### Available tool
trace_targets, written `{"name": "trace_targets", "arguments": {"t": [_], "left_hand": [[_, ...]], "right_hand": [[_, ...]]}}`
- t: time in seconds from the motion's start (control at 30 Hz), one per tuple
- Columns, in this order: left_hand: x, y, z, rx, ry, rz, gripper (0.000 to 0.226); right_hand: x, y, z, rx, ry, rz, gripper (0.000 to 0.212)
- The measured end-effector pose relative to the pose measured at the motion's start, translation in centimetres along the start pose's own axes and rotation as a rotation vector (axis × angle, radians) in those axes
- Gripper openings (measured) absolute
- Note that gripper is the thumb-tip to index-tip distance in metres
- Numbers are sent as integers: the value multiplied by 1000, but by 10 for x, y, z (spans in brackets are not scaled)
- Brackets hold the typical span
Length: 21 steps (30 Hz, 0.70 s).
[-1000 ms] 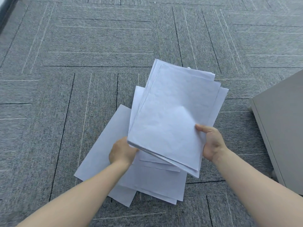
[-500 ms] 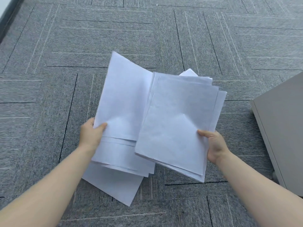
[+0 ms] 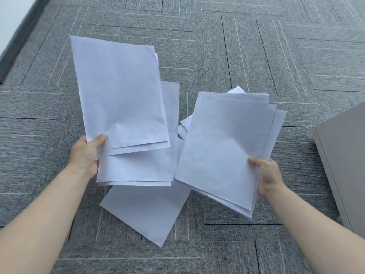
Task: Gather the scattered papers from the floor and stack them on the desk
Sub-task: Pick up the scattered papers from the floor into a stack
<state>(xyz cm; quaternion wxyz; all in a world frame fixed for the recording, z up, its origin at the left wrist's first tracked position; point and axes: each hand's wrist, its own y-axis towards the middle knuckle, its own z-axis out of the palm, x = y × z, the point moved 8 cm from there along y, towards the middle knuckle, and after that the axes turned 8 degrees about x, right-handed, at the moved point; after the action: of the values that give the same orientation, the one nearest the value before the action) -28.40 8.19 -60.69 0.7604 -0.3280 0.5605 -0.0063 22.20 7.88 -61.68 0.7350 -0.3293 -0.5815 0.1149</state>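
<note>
My left hand (image 3: pixel 86 155) grips a loose bundle of white paper sheets (image 3: pixel 122 99) by its lower left corner, raised above the carpet. My right hand (image 3: pixel 266 175) grips a second bundle of white sheets (image 3: pixel 227 147) at its lower right edge. The two bundles are held apart, side by side. One white sheet (image 3: pixel 146 210) lies flat on the grey carpet under and between them, partly hidden by the left bundle. A couple of sheet corners (image 3: pixel 183 125) show in the gap between the bundles.
Grey carpet tiles (image 3: pixel 256 56) cover the floor. A grey cabinet or desk unit (image 3: pixel 345 165) stands at the right edge. A dark skirting and white wall (image 3: pixel 13 36) run along the top left.
My left hand has lifted its bundle higher and further left, away from the right bundle. The sheet on the floor is now more exposed. My right hand has barely moved.
</note>
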Motion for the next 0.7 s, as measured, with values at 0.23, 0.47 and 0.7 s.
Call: {"name": "trace_targets", "arguments": {"t": [0.23,0.47,0.7], "left_hand": [[-3,-2,11,69,13,-26,20],[22,-17,56,176,21,-75,18],[41,-28,85,219,25,-90,19]], "right_hand": [[8,4,-3,2,-32,-26,19],[0,2,25,133,-50,22,20],[-6,-5,56,213,-105,38,18]]}}
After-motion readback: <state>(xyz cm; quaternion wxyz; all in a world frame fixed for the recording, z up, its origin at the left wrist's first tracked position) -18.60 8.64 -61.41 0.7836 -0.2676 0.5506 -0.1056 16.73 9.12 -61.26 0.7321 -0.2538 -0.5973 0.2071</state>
